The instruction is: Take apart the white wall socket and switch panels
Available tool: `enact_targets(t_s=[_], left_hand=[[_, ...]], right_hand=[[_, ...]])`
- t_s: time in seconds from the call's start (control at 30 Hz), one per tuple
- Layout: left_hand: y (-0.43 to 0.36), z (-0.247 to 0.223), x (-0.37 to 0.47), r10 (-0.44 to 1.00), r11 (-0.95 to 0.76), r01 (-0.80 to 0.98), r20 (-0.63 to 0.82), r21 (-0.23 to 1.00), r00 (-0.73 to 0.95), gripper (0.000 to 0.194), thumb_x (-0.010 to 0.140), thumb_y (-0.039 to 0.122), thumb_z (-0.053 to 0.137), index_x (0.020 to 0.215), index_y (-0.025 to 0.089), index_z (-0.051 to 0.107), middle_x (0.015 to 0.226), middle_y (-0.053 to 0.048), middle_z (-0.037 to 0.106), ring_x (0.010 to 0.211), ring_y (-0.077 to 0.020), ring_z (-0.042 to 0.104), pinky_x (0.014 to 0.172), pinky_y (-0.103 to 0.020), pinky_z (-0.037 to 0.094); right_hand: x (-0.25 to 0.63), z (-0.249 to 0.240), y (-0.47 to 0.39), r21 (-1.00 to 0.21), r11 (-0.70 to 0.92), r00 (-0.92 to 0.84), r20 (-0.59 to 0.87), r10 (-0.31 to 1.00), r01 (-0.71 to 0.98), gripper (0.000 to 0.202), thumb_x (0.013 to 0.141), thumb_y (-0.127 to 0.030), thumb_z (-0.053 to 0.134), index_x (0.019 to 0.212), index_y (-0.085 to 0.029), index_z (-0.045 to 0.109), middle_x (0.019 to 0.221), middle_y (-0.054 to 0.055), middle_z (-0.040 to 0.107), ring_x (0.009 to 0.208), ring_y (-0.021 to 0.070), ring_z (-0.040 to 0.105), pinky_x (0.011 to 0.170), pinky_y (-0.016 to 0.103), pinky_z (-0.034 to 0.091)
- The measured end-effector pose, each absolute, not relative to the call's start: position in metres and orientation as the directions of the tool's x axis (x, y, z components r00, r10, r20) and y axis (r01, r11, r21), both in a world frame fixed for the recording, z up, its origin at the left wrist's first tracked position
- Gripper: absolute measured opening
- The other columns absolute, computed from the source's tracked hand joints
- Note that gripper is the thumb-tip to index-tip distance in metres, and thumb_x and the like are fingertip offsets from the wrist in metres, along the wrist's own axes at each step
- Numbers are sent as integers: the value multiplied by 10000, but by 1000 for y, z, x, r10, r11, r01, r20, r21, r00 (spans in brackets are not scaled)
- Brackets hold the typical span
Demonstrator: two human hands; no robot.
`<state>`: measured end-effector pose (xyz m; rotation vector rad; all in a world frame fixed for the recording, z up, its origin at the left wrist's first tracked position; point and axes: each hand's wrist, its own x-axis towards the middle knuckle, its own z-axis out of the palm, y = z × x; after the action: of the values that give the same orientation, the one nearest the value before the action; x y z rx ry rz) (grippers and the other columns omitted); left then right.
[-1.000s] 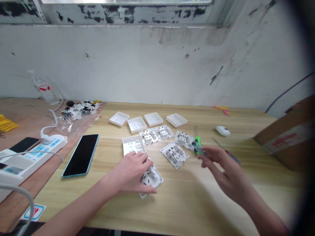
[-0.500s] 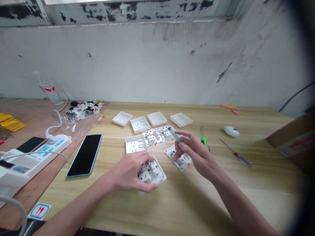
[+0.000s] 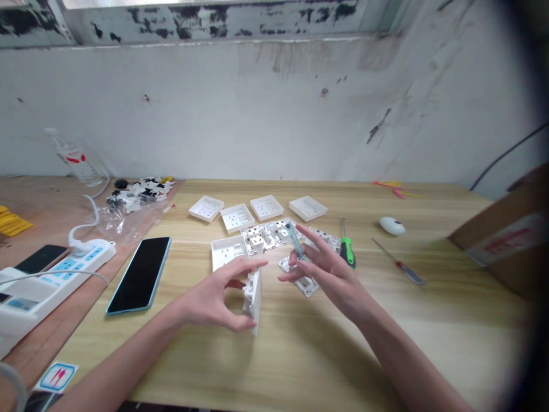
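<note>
A white wall socket panel [image 3: 255, 297] is gripped at its edges between the fingers and thumb of my left hand [image 3: 208, 297]. It stands on edge, its inner parts facing my palm. In my right hand [image 3: 330, 269] is a slim tool with a clear greenish handle [image 3: 295, 241], apparently a small screwdriver, pinched between the fingers; its tip cannot be made out. Under that hand lies another socket panel [image 3: 306, 286], partly covered. Just beyond my left hand sits a white socket housing [image 3: 223, 250], beside a row of socket panels [image 3: 259, 240] showing their inner parts.
Several white housings [image 3: 266, 207] lie further back. A green-black screwdriver [image 3: 347, 252], a red-handled screwdriver [image 3: 409, 273] and a white mouse-like object [image 3: 392, 225] are at right, with a cardboard box [image 3: 506, 234] beyond. On the left are a phone [image 3: 139, 274] and a power strip [image 3: 55, 280].
My left hand has tipped the socket panel from lying tilted to standing on edge. My right hand has turned the clear-handled tool more upright. The view has shifted slightly right.
</note>
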<state>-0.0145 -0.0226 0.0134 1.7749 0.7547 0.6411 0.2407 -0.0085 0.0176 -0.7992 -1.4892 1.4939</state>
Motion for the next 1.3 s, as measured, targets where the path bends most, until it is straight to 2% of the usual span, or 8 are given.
enact_targets(t_s=[0.13, 0.33, 0.47, 0.57, 0.7, 0.93, 1.13, 1.3], left_hand=[[-23, 15, -15, 725, -383, 225, 141, 896, 674, 656, 657, 124, 698, 1254, 247, 456, 1196, -60, 488, 1131, -217, 502, 992, -386, 444], [-22, 9, -12, 735, -504, 431, 111, 748, 668, 508, 674, 245, 735, 1118, 206, 491, 1060, -59, 528, 953, -217, 551, 853, -375, 476], [-21, 8, -14, 786, -489, 509, 103, 709, 610, 521, 707, 412, 740, 1117, 208, 492, 1071, -75, 565, 988, -257, 567, 869, -403, 461], [-18, 6, -18, 804, -472, 520, 104, 712, 586, 760, 714, 418, 737, 1344, 241, 351, 1314, -127, 496, 1161, -307, 517, 962, -457, 419], [-13, 2, -24, 806, -494, 544, 123, 678, 579, 977, 677, 419, 766, 1456, 264, 196, 1471, -142, 354, 1303, -338, 402, 1043, -495, 355], [-15, 4, -20, 851, -452, 571, 138, 685, 507, 733, 686, 386, 758, 1311, 245, 403, 1240, -99, 556, 1076, -289, 572, 889, -439, 475], [-18, 3, -16, 881, -325, 492, 70, 808, 467, 675, 782, 276, 669, 1357, 246, 316, 1003, -54, 644, 802, -196, 637, 739, -364, 523], [-20, 0, -12, 866, -168, 307, -8, 937, 500, 433, 832, 243, 612, 1211, 195, 408, 1111, -99, 623, 948, -212, 639, 766, -344, 542]], right_hand=[[239, 13, -9, -982, 59, -412, 129, 902, -178, 574, 871, -225, 506, 1411, -271, 319, 856, 2, 560, 837, 163, 635, 847, 388, 482], [229, 8, -8, -983, -16, -294, 40, 955, -185, 235, 923, -364, 441, 1066, -203, 535, 660, -57, 331, 468, 71, 289, 392, 206, 249], [232, 12, -7, -977, 199, -264, 173, 949, 75, 273, 917, -445, 469, 923, -203, 597, 699, -16, 450, 573, 102, 431, 502, 237, 379], [238, 16, -10, -854, 369, -254, 289, 923, 368, 248, 890, -413, 540, 901, -201, 668, 753, 19, 526, 709, 142, 493, 625, 271, 417], [241, 17, -21, -842, 364, -157, 328, 932, 399, 185, 866, -372, 589, 894, -195, 635, 707, 7, 570, 645, 136, 514, 591, 268, 422], [237, 7, -48, -790, 407, -252, 324, 912, 458, 209, 916, -281, 493, 1101, -221, 569, 826, 35, 650, 615, 134, 602, 570, 259, 491], [240, 0, -60, -551, 561, -362, 433, 825, 618, 327, 911, -197, 452, 1212, -239, 571, 1070, 79, 680, 982, 206, 638, 836, 348, 505], [240, -3, -63, -527, 557, -368, 426, 827, 642, 292, 913, -199, 460, 1167, -216, 602, 945, 75, 693, 830, 182, 651, 708, 298, 514]])
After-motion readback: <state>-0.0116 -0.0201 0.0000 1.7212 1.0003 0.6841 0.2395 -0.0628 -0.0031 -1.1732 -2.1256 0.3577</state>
